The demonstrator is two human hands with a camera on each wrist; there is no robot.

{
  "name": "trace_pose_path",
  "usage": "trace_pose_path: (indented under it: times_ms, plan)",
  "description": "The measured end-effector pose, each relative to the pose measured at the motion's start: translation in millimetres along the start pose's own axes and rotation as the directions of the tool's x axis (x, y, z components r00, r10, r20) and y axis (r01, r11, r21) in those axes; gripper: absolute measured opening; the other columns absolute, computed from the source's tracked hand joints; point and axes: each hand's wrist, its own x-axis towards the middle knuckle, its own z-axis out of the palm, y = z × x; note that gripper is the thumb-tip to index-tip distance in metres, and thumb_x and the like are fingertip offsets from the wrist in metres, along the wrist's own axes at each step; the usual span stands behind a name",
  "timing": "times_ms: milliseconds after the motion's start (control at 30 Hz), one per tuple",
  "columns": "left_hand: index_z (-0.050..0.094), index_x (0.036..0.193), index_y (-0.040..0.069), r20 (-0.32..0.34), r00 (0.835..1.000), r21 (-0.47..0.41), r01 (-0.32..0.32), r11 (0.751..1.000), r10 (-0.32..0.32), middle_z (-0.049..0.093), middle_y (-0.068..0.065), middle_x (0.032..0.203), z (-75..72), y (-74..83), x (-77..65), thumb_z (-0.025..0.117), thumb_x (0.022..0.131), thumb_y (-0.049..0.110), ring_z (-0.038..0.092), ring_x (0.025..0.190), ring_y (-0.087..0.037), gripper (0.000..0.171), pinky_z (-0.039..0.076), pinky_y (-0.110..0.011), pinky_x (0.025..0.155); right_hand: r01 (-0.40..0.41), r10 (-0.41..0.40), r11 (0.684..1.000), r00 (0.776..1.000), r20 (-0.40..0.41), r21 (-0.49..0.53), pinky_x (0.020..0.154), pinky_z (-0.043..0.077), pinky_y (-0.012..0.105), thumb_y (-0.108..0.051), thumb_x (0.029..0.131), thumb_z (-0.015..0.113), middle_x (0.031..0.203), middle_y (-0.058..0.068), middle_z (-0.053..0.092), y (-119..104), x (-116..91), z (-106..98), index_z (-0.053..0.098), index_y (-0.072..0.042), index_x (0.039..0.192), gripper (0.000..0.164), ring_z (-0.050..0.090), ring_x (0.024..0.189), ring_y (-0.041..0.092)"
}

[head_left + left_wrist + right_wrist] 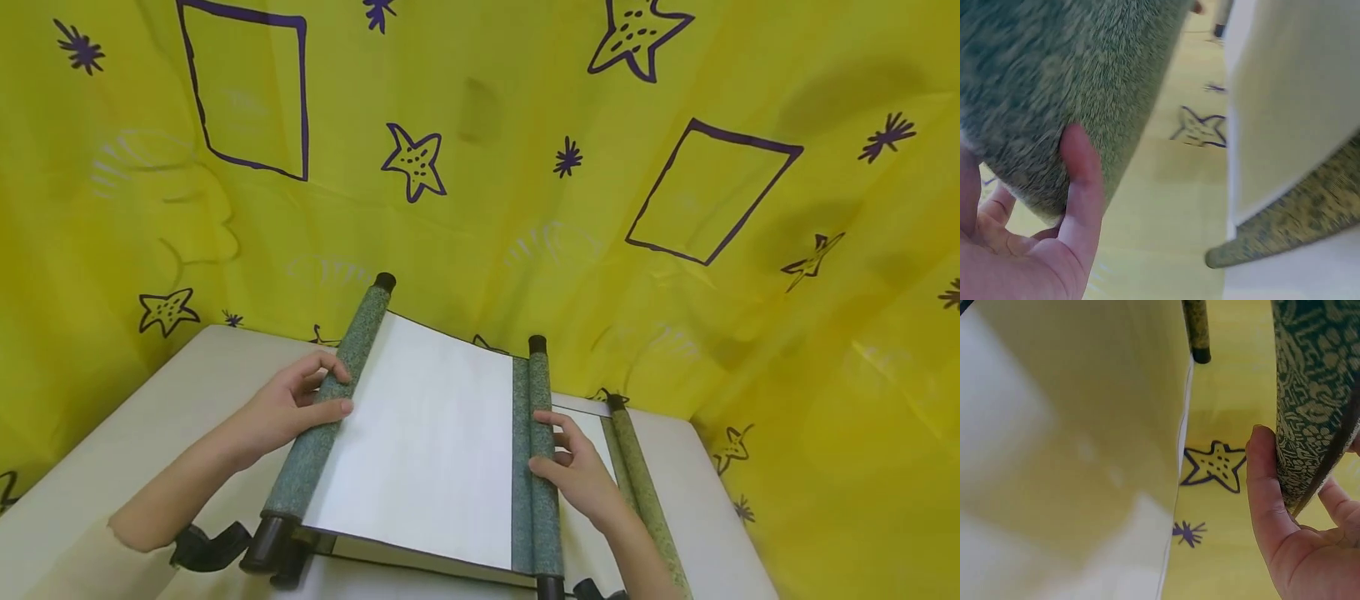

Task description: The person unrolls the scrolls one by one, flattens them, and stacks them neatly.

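Observation:
A hanging scroll with a blank white sheet [427, 442] is held partly unrolled above the table. My left hand [288, 400] grips its thicker green-blue roll [366, 333], thumb on the front and fingers round the far side. The thinner right rod [546, 533], with a patterned green covering, is pinched between the thumb and fingers of my right hand [577, 467]. Black knobs cap the ends of both. Underneath lies a second scroll, its olive-green rod [648, 492] to the right of my right hand; the held scroll hides most of its sheet.
Both scrolls are over a white table [720, 483]. A yellow cloth [487, 83] printed with purple stars and outlined shapes hangs behind and around it. Black bands [210, 550] are at my wrists. Under the held roll's lower left end, another dark knob [291, 567] pokes out.

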Motion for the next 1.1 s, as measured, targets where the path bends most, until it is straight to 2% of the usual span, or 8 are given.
trace_pose_path:
  times_ms: [67,200,333,433,567,800,900,1100]
  plan:
    - [0.052,0.121,0.01,0.041,0.999,0.028,0.013,1.0,-0.014,0.046,-0.022,0.123,-0.4,-3.5,0.5,0.071,0.094,0.018,0.058,0.088,-0.027,0.034,0.05,-0.033,0.066,0.001,-0.001,1.0,1.0,0.005,-0.012,0.078,0.051,0.035,-0.006,0.09,0.07,0.139,0.019,0.048,-1,-1,-4,0.049,-0.027,0.142,0.06,0.062,0.087,0.024]
    - [0.058,0.128,0.012,0.11,0.993,0.122,0.033,0.992,-0.047,0.048,-0.021,0.123,-0.1,-7.1,2.4,0.068,0.095,0.017,0.049,0.07,-0.018,0.035,0.047,-0.03,0.057,0.006,-0.005,0.999,1.0,0.011,-0.039,0.076,0.052,0.035,-0.005,0.09,0.07,0.141,0.022,0.047,-3,-3,-12,0.048,-0.026,0.142,0.06,0.062,0.09,0.025]
    - [0.062,0.122,0.013,0.142,0.987,0.213,0.037,0.976,-0.069,0.053,-0.017,0.122,1.7,-11.6,5.4,0.066,0.095,0.016,0.041,0.057,-0.014,0.027,0.044,-0.029,0.049,0.014,-0.013,0.998,1.0,0.018,-0.063,0.074,0.051,0.034,-0.006,0.09,0.07,0.143,0.021,0.044,-6,-5,-18,0.049,-0.024,0.142,0.06,0.061,0.092,0.026]
    - [0.058,0.113,0.013,0.148,0.986,0.243,0.037,0.969,-0.074,0.053,-0.015,0.113,3.2,-15.4,6.9,0.067,0.095,0.02,0.043,0.058,-0.014,0.022,0.044,-0.03,0.047,0.025,-0.024,0.997,1.0,0.018,-0.078,0.072,0.051,0.034,-0.005,0.09,0.07,0.142,0.021,0.045,-6,-6,-21,0.049,-0.023,0.142,0.059,0.06,0.091,0.025]
    - [0.051,0.108,0.013,0.16,0.984,0.252,0.036,0.967,-0.078,0.051,-0.013,0.105,3.1,-19.3,7.3,0.07,0.094,0.024,0.043,0.058,-0.016,0.026,0.044,-0.031,0.046,0.027,-0.026,0.995,1.0,0.007,-0.101,0.071,0.052,0.033,-0.004,0.089,0.07,0.141,0.02,0.047,-6,-7,-24,0.05,-0.023,0.142,0.059,0.06,0.089,0.025]
    - [0.058,0.112,0.015,0.163,0.984,0.291,0.02,0.957,-0.07,0.052,-0.015,0.124,1.3,-17.3,7.4,0.064,0.094,0.016,0.045,0.06,-0.016,0.019,0.044,-0.03,0.05,0.01,-0.01,0.993,1.0,0.001,-0.118,0.074,0.051,0.034,-0.005,0.09,0.07,0.146,0.019,0.043,-7,-9,-27,0.049,-0.023,0.142,0.059,0.06,0.096,0.028]
    - [0.057,0.109,0.015,0.164,0.985,0.3,0.009,0.954,-0.061,0.054,-0.014,0.121,0.0,-16.4,6.7,0.064,0.094,0.018,0.041,0.055,-0.013,0.017,0.041,-0.028,0.049,0.002,-0.002,0.992,1.0,-0.001,-0.124,0.075,0.051,0.034,-0.006,0.09,0.07,0.148,0.018,0.042,-8,-10,-27,0.049,-0.024,0.143,0.059,0.059,0.1,0.028]
    - [0.048,0.106,0.017,0.158,0.985,0.324,0.009,0.946,-0.064,0.053,-0.011,0.117,-3.5,-22.2,5.8,0.069,0.094,0.021,0.034,0.052,-0.01,0.024,0.036,-0.027,0.051,0.003,-0.005,0.99,1.0,-0.012,-0.138,0.073,0.052,0.033,-0.005,0.089,0.07,0.147,0.018,0.043,-8,-13,-29,0.05,-0.024,0.142,0.059,0.059,0.099,0.028]
